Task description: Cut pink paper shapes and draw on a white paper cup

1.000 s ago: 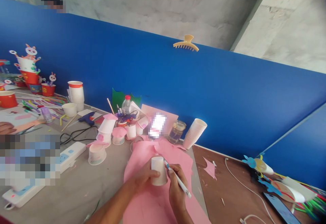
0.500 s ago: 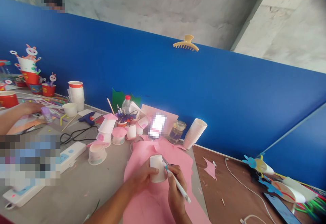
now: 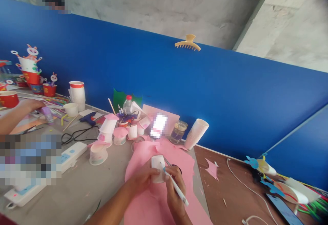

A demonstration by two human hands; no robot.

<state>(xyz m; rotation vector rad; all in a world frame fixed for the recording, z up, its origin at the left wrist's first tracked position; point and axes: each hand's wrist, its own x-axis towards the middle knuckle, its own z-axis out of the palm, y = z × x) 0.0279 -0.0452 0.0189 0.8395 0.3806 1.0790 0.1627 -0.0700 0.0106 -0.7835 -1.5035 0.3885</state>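
My left hand (image 3: pixel 144 178) is wrapped round a small white paper cup (image 3: pixel 156 161), its thumb across the front. My right hand (image 3: pixel 176 189) grips a white pen (image 3: pixel 180 193) with a light blue grip, its tip at the cup's side. Whether the tip leaves a mark is too small to tell. Both hands are over a large sheet of pink paper (image 3: pixel 153 208). Just behind my right fingers lie scissors (image 3: pixel 178 166) with dark handles, partly hidden.
Pink-topped paper cups (image 3: pixel 120 137), a glass jar (image 3: pixel 178 131), a lit phone (image 3: pixel 158 126) and a stack of cups (image 3: pixel 196 134) stand behind the paper. A power strip (image 3: pixel 74 153) and a glue gun (image 3: pixel 89 118) lie left. A co-worker's hand (image 3: pixel 32 104) is at far left.
The pen in my right hand has moved slightly left, its tip now in front of the cup's side rather than at its right edge. My left hand keeps the cup in place.
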